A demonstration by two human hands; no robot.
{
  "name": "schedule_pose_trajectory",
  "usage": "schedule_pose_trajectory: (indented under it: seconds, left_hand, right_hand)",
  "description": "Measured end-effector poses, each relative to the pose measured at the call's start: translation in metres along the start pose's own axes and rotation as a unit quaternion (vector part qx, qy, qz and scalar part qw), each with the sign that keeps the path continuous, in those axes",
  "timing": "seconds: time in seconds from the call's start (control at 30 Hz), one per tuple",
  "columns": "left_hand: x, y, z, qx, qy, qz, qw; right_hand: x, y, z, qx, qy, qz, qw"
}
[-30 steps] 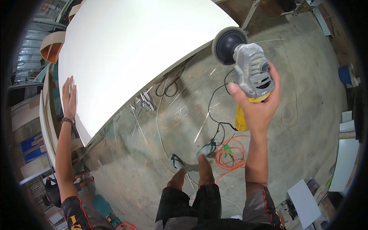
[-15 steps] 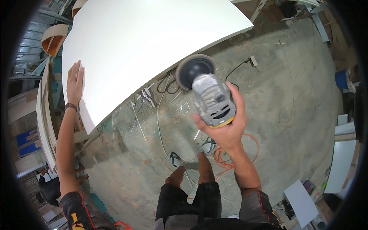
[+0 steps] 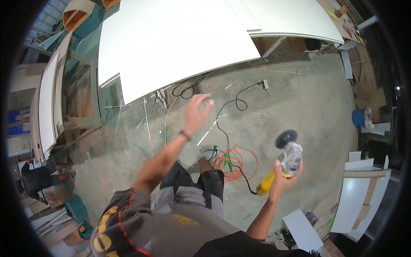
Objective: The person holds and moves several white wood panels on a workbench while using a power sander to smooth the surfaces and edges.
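My right hand [image 3: 283, 176] is wrapped round a yellow and grey power sander [image 3: 293, 156], held out to my right above the floor. Its round dark pad [image 3: 286, 139] points away from me, and a black cord [image 3: 244, 174] trails from its yellow end. In front of my body my left hand [image 3: 198, 115] hangs in the air with its fingers apart, holding nothing. Beyond it lies a large white panel [image 3: 171, 47], its near edge apart from both hands.
Coiled orange hose [image 3: 252, 156] lies by my feet. White offcut strips [image 3: 160, 98] and a power socket block [image 3: 265, 84] are on the concrete floor. White boards [image 3: 351, 201] lean at the right, near a blue bucket [image 3: 358, 118]. Another person [image 3: 36, 177] is at the far left.
My left hand has come off the white panel and moved right, in front of me. The sander in my right hand has swung right and toward me, away from the panel's edge.
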State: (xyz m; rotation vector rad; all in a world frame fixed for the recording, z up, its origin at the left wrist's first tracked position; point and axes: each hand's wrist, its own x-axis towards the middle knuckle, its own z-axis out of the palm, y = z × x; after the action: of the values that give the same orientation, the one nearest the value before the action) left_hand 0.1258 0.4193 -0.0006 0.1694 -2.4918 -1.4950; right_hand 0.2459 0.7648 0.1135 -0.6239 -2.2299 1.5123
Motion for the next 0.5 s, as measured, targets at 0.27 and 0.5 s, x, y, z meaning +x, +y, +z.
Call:
schedule_pose_trajectory:
  seconds: [0.27,0.5]
  left_hand:
    - [0.069,-0.010,0.018,-0.500,0.268,-0.291,0.770]
    - [0.045,-0.088,-0.070,-0.427,0.252,-0.253,0.831]
  right_hand:
    - [-0.028,-0.014,-0.078,0.036,0.080,0.049,0.995]
    - [-0.010,0.036,0.017,-0.020,-0.043,-0.001,0.999]
